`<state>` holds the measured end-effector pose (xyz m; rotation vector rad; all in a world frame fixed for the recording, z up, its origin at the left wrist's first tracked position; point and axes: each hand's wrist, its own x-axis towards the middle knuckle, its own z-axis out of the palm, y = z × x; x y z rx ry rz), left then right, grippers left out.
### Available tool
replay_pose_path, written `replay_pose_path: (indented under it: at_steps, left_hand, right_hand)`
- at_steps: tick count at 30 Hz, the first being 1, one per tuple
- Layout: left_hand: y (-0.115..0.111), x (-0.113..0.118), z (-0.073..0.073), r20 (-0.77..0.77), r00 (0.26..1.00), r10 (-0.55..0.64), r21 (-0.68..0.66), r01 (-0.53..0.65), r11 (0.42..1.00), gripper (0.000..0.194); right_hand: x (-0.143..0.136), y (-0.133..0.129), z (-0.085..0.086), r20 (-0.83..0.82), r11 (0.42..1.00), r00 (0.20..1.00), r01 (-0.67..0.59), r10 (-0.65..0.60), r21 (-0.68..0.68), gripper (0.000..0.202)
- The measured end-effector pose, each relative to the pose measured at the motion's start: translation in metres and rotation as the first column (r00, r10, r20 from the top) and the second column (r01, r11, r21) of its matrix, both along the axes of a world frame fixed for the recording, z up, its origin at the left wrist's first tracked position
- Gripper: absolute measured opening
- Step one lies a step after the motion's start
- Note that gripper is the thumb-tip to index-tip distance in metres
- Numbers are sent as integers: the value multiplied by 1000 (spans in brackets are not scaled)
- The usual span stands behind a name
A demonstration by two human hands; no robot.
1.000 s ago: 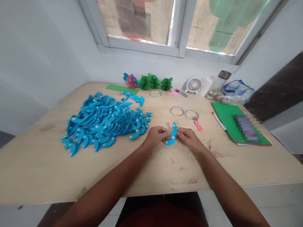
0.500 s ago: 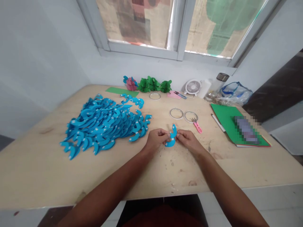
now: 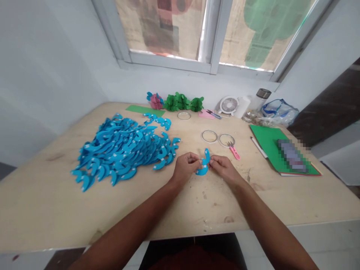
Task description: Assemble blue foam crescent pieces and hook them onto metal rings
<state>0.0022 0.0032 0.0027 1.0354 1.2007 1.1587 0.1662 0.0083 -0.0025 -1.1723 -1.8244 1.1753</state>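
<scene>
Between my hands, just over the wooden table (image 3: 180, 210), is a curved blue paper cutout (image 3: 202, 171) with small white squares on it. My left hand (image 3: 186, 165) pinches its left edge between thumb and fingertips. On the other side my right hand (image 3: 222, 166) grips the right edge in the same way. To the left lies a large heap of similar blue cutouts (image 3: 126, 144), also dotted with white squares. Pink-handled thread snips (image 3: 234, 152) lie beyond my right hand, their tips over a roll of narrow tape (image 3: 226, 140).
Another tape roll (image 3: 209, 136) lies beside the first, a third (image 3: 183, 116) farther back. Along the wall stand green paper honeycomb shapes (image 3: 182, 101), a small white fan (image 3: 228, 105) and a bottle (image 3: 260, 99). A green folder (image 3: 267, 140) and a white pen (image 3: 258, 147) are at right.
Both hands keep hold of the blue cutout in nearly the same place. The view has shifted very slightly; nothing else has visibly moved.
</scene>
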Motion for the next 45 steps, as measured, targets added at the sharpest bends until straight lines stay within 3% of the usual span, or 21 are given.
replay_pose_path:
  at_steps: [14,22,34,41,45]
  left_hand:
    - [0,-2,-7,59,996,-60,105,53,993,19]
    - [-5,-2,-5,-108,986,-125,230,147,962,19]
    - [-6,-2,-5,-145,983,-115,248,149,957,23]
    - [-7,-3,-5,-304,950,-73,327,176,928,27]
    - [-6,-3,-8,-312,947,-77,342,187,921,30]
  right_hand:
    - [0,-1,1,-17,993,998,59,-58,98,12]
    - [0,-1,1,-48,984,992,123,-118,131,11]
    - [-1,-2,5,-74,980,987,149,-140,133,16]
    - [-1,-2,2,-109,980,983,161,-149,113,19]
    - [-1,-3,3,-136,980,979,167,-152,108,25]
